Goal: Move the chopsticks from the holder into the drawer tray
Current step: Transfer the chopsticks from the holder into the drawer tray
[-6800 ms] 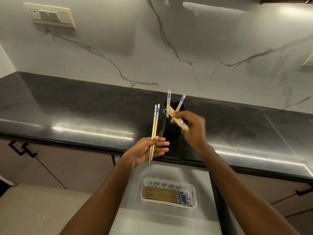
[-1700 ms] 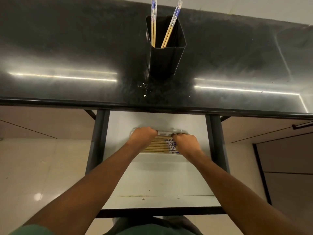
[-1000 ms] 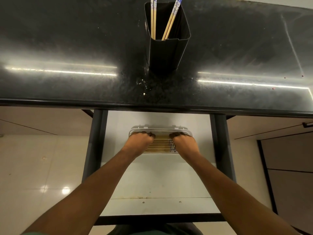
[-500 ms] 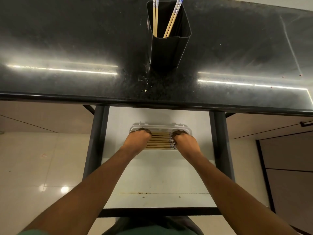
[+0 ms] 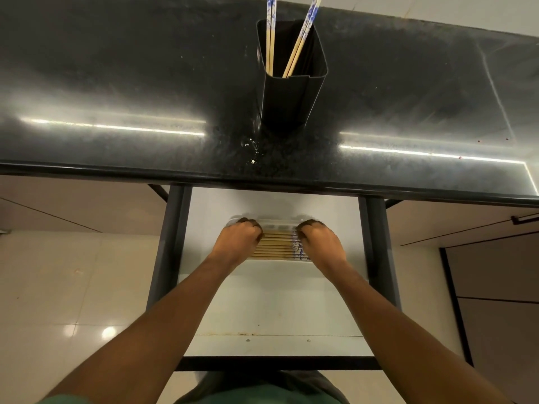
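Note:
A black holder (image 5: 288,94) stands on the dark countertop (image 5: 116,83) with two pairs of blue-tipped wooden chopsticks: one upright at its left (image 5: 270,39), one leaning at its right (image 5: 300,42). Below, in the open drawer (image 5: 274,301), a white tray (image 5: 280,222) holds several chopsticks (image 5: 277,246) lying side by side, blue ends to the right. My left hand (image 5: 237,240) is curled over their left ends and my right hand (image 5: 320,243) over their right ends. The fingertips are hidden inside the tray.
The countertop's front edge overhangs the back of the drawer, just behind the tray. Dark drawer rails (image 5: 172,243) run along both sides. Small white crumbs (image 5: 250,147) lie in front of the holder. A pale tiled floor (image 5: 73,287) is on the left.
Since 6.8 s ago both hands went from the holder down into the drawer tray with chopsticks. Over the last second they stay curled over the bundle's two ends; only the view shifts slightly.

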